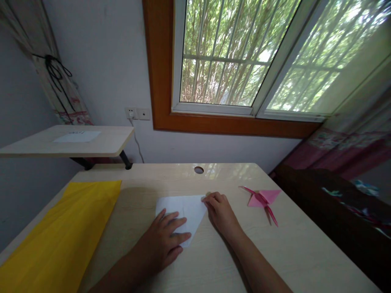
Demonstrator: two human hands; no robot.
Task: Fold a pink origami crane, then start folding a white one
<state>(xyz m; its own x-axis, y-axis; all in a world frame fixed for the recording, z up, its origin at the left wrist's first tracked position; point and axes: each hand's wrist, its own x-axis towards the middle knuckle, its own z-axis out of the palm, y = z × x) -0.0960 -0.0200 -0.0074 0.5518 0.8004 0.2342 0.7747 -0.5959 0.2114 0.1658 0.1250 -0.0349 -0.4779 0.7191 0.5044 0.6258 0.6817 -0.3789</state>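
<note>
A folded sheet of white paper point(194, 209) lies flat on the desk in front of me. Across its lower left part rests my left hand point(168, 240), palm down with the fingers spread, covering some of the sheet. My right hand point(218, 207) pinches the paper's upper right corner between thumb and fingers. To the right of that hand sits a pink folded paper crane point(262, 198), with its wings spread and nothing touching it.
A large yellow sheet point(70, 228) covers the desk's left side. Behind it stands a small raised shelf point(36, 140) bearing a white paper label point(77, 136). The desk point(146, 177) has a round cable hole point(198, 170) near its back edge, below the window.
</note>
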